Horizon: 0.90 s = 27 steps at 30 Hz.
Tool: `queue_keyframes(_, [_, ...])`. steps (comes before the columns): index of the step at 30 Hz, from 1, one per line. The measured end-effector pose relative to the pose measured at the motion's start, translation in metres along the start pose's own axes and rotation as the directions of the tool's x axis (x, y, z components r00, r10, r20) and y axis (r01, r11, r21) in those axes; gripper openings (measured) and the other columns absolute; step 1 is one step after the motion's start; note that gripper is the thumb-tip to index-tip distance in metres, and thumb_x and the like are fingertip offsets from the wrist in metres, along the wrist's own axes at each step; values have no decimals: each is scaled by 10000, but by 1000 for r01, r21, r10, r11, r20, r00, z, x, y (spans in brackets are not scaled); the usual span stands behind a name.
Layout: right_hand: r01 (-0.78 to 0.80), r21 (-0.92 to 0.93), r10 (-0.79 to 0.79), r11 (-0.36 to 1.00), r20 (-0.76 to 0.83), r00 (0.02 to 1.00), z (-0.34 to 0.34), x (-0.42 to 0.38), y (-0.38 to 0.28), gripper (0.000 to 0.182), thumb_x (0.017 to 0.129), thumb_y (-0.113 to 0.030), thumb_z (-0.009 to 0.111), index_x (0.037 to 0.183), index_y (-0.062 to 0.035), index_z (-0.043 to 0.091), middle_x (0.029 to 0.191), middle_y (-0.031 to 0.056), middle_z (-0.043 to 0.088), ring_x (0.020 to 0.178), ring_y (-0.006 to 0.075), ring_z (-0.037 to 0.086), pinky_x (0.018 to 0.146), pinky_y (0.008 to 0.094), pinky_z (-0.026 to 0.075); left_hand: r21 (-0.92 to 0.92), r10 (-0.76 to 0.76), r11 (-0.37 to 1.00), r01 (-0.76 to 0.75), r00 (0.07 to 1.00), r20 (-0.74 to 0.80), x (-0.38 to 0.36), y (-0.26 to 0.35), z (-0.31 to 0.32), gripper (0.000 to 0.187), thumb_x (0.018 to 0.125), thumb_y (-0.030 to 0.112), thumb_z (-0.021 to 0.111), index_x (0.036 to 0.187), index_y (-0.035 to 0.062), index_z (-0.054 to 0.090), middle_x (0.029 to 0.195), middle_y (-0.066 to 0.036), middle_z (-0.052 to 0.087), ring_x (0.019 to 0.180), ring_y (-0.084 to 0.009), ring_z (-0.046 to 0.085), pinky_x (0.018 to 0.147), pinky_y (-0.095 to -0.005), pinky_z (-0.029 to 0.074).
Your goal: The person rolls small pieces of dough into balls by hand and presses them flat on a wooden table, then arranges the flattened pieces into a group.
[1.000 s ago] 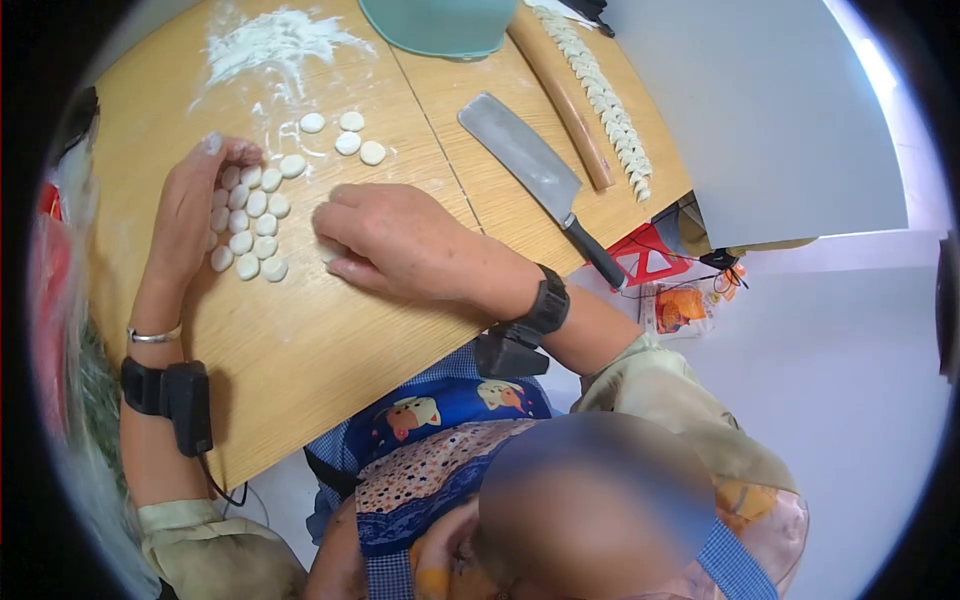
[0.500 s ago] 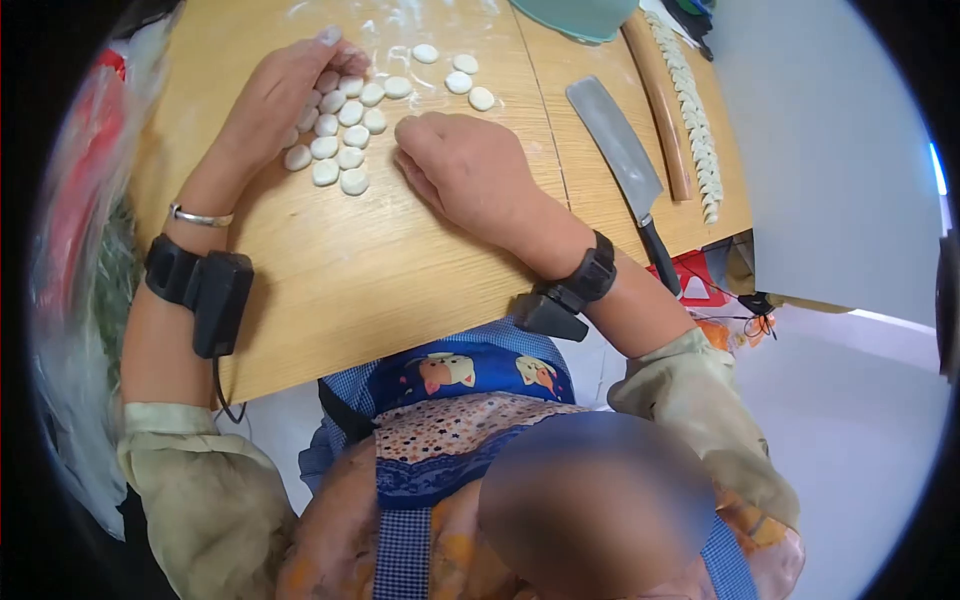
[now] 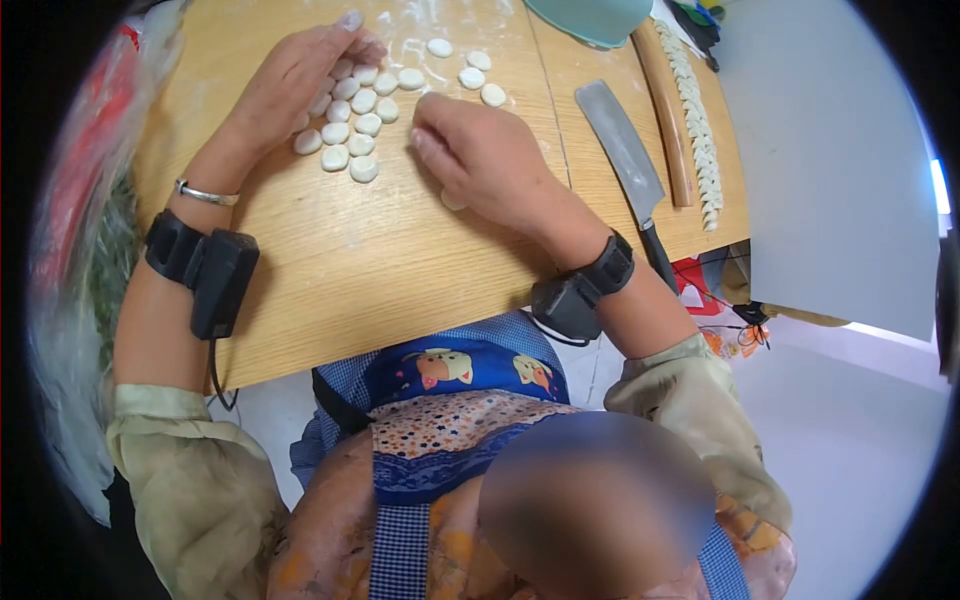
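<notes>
Small round dough pieces [image 3: 362,101] lie in a loose cluster on the wooden table. My left hand [image 3: 305,80] rests on its edge along the cluster's far left side, cupped around it with the fingers partly hidden. To the right of the cluster, my right hand [image 3: 485,155] is held low over the table, fingers curled inward. What sits within those fingers is hidden. A single dough piece [image 3: 452,200] peeks out beneath the near side of that hand. Several more dough rounds [image 3: 471,78] lie apart, beyond the right hand.
A cleaver [image 3: 622,140] lies to the right, its black handle toward the near edge. Past it are a wooden rolling pin [image 3: 663,115] and a long braided strip [image 3: 700,130] of pale dough. A green bowl [image 3: 595,25] stands at the back. Flour dusts the table [image 3: 330,290].
The view has shifted slightly. My right hand has turned a little, and a dough piece now shows beneath it. My left hand stays beside the cluster.
</notes>
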State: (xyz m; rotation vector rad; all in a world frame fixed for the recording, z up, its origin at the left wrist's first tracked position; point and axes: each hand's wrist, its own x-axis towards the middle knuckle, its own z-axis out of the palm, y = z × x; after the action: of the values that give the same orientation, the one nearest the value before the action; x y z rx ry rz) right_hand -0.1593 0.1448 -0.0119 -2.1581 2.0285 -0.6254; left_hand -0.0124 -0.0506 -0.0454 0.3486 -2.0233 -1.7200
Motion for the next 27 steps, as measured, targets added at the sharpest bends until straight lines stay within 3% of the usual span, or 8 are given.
queue_keyframes(6, [83,-26,-86,996,-132,988,1,-1,-4,180,946,-196,576,873,-33,553,756,159,631,725,380,628,645,463,500,30,4,1000,-4,1000,-7,-1,1,1,539,1104,405,354,1089,-38,659,1063,-82,672,1034,-150,600,1003,-305,449])
queue_keyframes(8, [-115,328,98,938,69,993,-23,-1,2,183,948,-203,579,892,-29,579,740,178,617,701,374,617,651,440,490,22,11,1000,-11,1000,0,1,0,1,536,1103,407,358,1086,-36,660,1062,-79,671,1028,-147,598,995,-300,450])
queue_keyframes(13, [-169,499,-50,850,395,917,-49,-25,-19,208,944,-203,575,875,-12,622,733,200,611,706,383,617,671,456,490,2,18,1000,-18,1000,-11,1,-1,2,532,1102,410,364,1074,-31,662,1052,-70,668,1015,-139,592,974,-289,450])
queue_keyframes(17, [-34,365,-61,930,246,967,-33,-20,0,183,930,-182,575,928,-7,631,845,201,632,823,381,631,727,464,499,35,7,999,-7,1000,-4,2,0,2,528,1102,403,365,1072,-36,657,1050,-69,665,1022,-139,593,984,-297,456])
queue_keyframes(19, [-83,119,88,989,-32,996,-28,-2,15,159,917,-152,590,971,-7,629,908,187,633,883,378,628,752,457,502,48,0,999,0,1000,-2,0,2,2,527,1103,401,364,1074,-37,655,1050,-69,664,1028,-140,594,989,-301,458])
queue_keyframes(21, [-87,198,96,976,-40,995,-24,15,22,149,902,-118,603,1006,-16,630,937,176,634,879,384,624,753,458,509,11,-16,1000,16,1000,-9,1,1,3,518,1104,392,364,1086,-40,649,1056,-74,663,1038,-145,601,988,-303,463])
queue_keyframes(24, [79,191,-48,978,-163,985,-8,33,22,165,898,-114,612,1035,-24,632,935,181,625,857,381,622,754,456,515,1,-10,1000,10,1000,28,1,0,0,507,1107,375,360,1092,-46,642,1067,-82,662,1049,-154,610,990,-304,469])
queue_keyframes(27, [117,48,-109,992,-135,985,-1,40,22,143,901,-117,617,1011,-28,641,922,174,615,849,375,625,737,456,518,-44,51,998,-53,997,-51,2,-1,5,558,1077,418,429,1026,-78,681,999,-127,717,970,-191,650,927,-315,497])
